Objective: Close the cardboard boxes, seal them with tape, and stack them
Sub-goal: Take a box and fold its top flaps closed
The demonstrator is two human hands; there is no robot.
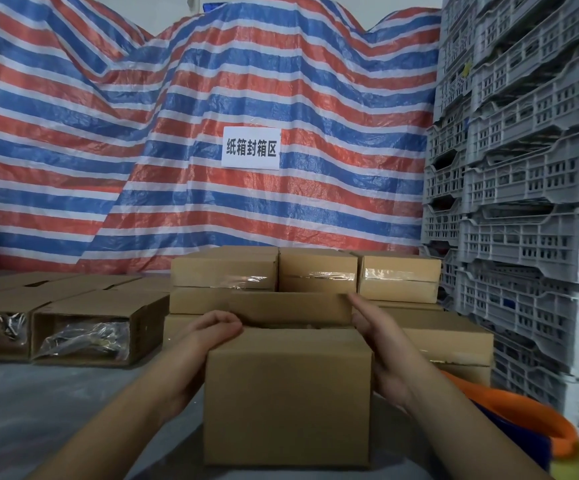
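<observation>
Head view: left hand [212, 332] curls over box [287, 396] flap, right hand [380, 344] flat against side; far flap [290, 308] upright, may spring back before taping.

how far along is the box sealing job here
Done: taped boxes sit stacked at the back. In hand: the left hand and right hand flank the front box, whose top is not yet closed or taped. Left: the open boxes on the left, showing plastic bags inside, need closing, taping and stacking.
</observation>
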